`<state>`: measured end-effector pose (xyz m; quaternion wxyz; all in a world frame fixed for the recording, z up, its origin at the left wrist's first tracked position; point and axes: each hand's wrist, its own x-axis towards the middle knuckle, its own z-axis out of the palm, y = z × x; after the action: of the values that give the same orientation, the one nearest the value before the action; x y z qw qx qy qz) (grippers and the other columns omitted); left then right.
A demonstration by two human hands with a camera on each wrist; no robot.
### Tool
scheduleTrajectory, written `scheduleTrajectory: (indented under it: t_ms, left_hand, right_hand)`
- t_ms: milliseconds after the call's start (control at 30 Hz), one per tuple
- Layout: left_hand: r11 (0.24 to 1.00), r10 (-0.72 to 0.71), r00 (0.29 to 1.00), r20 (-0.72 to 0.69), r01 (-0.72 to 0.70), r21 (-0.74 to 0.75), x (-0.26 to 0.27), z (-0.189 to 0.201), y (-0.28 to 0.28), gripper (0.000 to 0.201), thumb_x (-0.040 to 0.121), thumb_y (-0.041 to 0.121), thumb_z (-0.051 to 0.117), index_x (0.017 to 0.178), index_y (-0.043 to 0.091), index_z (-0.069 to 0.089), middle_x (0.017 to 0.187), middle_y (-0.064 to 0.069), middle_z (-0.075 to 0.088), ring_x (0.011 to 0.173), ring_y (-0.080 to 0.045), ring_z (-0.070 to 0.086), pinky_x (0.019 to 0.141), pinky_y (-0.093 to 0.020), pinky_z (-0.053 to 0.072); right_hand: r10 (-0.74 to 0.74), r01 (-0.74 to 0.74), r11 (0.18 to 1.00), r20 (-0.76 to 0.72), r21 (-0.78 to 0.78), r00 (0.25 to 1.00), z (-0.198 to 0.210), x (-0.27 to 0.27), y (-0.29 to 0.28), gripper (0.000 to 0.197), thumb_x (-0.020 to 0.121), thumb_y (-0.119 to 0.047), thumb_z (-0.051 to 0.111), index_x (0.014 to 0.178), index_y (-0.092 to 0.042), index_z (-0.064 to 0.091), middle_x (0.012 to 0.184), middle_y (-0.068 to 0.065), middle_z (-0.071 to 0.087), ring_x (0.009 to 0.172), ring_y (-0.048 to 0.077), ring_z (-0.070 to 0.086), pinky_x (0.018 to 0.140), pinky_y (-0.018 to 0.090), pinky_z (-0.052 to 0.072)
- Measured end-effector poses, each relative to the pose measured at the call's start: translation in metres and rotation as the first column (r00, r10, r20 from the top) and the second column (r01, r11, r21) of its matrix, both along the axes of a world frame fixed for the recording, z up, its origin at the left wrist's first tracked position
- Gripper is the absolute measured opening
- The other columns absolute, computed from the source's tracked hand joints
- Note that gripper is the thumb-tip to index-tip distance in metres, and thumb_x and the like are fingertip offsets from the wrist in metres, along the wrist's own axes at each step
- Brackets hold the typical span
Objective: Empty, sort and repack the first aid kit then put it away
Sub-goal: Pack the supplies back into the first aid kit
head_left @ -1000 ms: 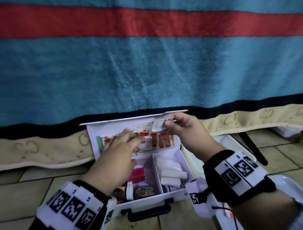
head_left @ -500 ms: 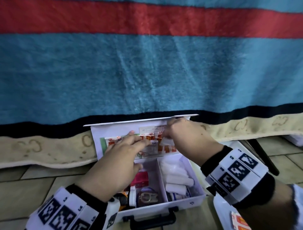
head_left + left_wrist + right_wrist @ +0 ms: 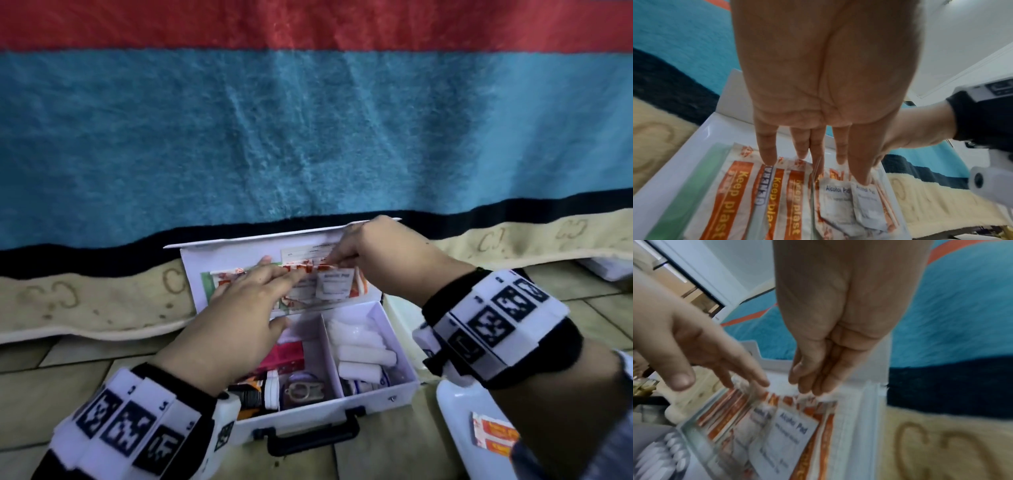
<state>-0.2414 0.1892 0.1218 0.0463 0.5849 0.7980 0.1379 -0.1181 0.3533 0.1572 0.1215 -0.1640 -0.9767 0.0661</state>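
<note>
Left hand (image 3: 236, 318): palm down, fingers straight and slightly spread, tips resting on the plaster strips (image 3: 740, 191) in the lid pocket; grasping nothing.
Right hand (image 3: 373, 257): fingers bunched together, tips down at the top edge of the sachets at 1 o'clock from the left hand; blurred, cannot tell if they pinch one.
Tray (image 3: 459, 418): white, nearest at 4 o'clock on the floor, with orange plaster packets (image 3: 493, 435) lying in it.
First aid kit (image 3: 376, 394): white case open on the tiled floor, black handle (image 3: 311, 435) toward the person, between both wrists.
Kit left compartment: dark bottle with white cap (image 3: 260, 394), pink box (image 3: 287, 356), a small metal item.
Kit right compartment: white bandage rolls (image 3: 366, 353) stacked side by side.
Lid (image 3: 239, 253): standing upright at 12 o'clock, leaning on the blanket; clear pocket holds plaster strips and alcohol pads (image 3: 791, 433).
Blanket (image 3: 308, 137): blue with red band, black and cream border, hanging behind the kit.
</note>
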Motion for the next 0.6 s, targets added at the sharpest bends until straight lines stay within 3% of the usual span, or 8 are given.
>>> scheduleTrajectory:
  t_ms: [100, 200, 233, 300, 400, 500, 600]
  left_hand:
    - [0.998, 0.033, 0.999, -0.031, -0.031, 0.046, 0.01, 0.003, -0.001, 0.063, 0.093, 0.031, 0.052, 0.146, 0.04, 0.018, 0.151, 0.016, 0.018, 0.141, -0.01, 0.02, 0.115, -0.032, 0.023]
    - [0.981, 0.041, 0.999, -0.015, -0.037, 0.192, 0.033, 0.008, -0.001, 0.056, 0.09, 0.03, 0.056, 0.141, 0.034, 0.033, 0.137, 0.013, 0.035, 0.126, -0.01, 0.036, 0.103, -0.025, 0.032]
    - [0.978, 0.028, 1.0, -0.014, -0.025, 0.207, 0.042, 0.008, -0.001, 0.05, 0.089, 0.029, 0.056, 0.136, 0.033, 0.04, 0.128, 0.011, 0.041, 0.119, -0.01, 0.041, 0.099, -0.024, 0.035]
    - [0.991, -0.022, 1.0, -0.004, 0.022, 0.136, 0.056, 0.005, 0.001, 0.033, 0.088, 0.03, 0.056, 0.121, 0.031, 0.052, 0.113, 0.011, 0.048, 0.106, -0.01, 0.048, 0.092, -0.026, 0.042]
    - [0.991, -0.123, 0.992, -0.021, 0.122, -0.059, 0.07, -0.008, 0.005, 0.016, 0.088, 0.033, 0.056, 0.104, 0.031, 0.057, 0.101, 0.011, 0.049, 0.098, -0.012, 0.051, 0.085, -0.03, 0.046]
    - [0.976, -0.169, 0.985, -0.044, 0.161, -0.145, 0.075, -0.019, 0.005, 0.012, 0.087, 0.026, 0.055, 0.096, 0.027, 0.063, 0.099, 0.009, 0.058, 0.093, -0.011, 0.055, 0.082, -0.03, 0.048]
    - [0.966, -0.185, 0.982, -0.026, 0.177, -0.186, 0.077, -0.027, 0.006, 0.016, 0.082, 0.015, 0.055, 0.089, 0.025, 0.066, 0.092, 0.006, 0.065, 0.085, -0.01, 0.059, 0.075, -0.025, 0.048]
  right_hand:
    - [0.066, -0.066, 0.998, -0.243, 0.009, 0.968, 0.008, 0.044, -0.006, 0.02, 0.08, -0.01, 0.063, 0.091, -0.018, 0.077, 0.088, 0.0, 0.074, 0.08, 0.015, 0.069, 0.074, 0.025, 0.052]
    - [-0.069, 0.053, 0.997, -0.306, -0.058, 0.95, 0.007, 0.102, -0.004, 0.012, 0.082, -0.017, 0.067, 0.088, -0.02, 0.077, 0.086, -0.005, 0.074, 0.076, 0.005, 0.063, 0.069, 0.01, 0.045]
    - [-0.162, 0.142, 0.985, -0.237, -0.097, 0.958, 0.002, 0.122, -0.001, 0.011, 0.082, -0.017, 0.069, 0.089, -0.022, 0.077, 0.088, -0.007, 0.073, 0.075, 0.005, 0.061, 0.069, 0.006, 0.042]
    - [-0.336, 0.34, 0.937, 0.059, -0.086, 0.94, -0.017, 0.159, 0.004, 0.016, 0.082, -0.022, 0.07, 0.096, -0.027, 0.074, 0.094, -0.011, 0.071, 0.065, 0.0, 0.055, 0.066, 0.002, 0.039]
    - [-0.424, 0.476, 0.879, 0.477, 0.013, 0.77, -0.054, 0.197, -0.002, 0.033, 0.084, -0.039, 0.065, 0.116, -0.035, 0.062, 0.111, -0.015, 0.063, 0.086, -0.002, 0.053, 0.069, 0.006, 0.036]
    - [-0.423, 0.556, 0.826, 0.55, -0.092, 0.72, -0.083, 0.213, -0.01, 0.043, 0.087, -0.035, 0.061, 0.129, -0.031, 0.052, 0.124, -0.012, 0.059, 0.107, 0.004, 0.056, 0.086, 0.012, 0.039]
    - [-0.468, 0.572, 0.817, 0.493, -0.075, 0.733, -0.097, 0.214, -0.01, 0.042, 0.088, -0.036, 0.057, 0.129, -0.03, 0.051, 0.12, -0.008, 0.064, 0.105, 0.009, 0.058, 0.09, 0.02, 0.042]
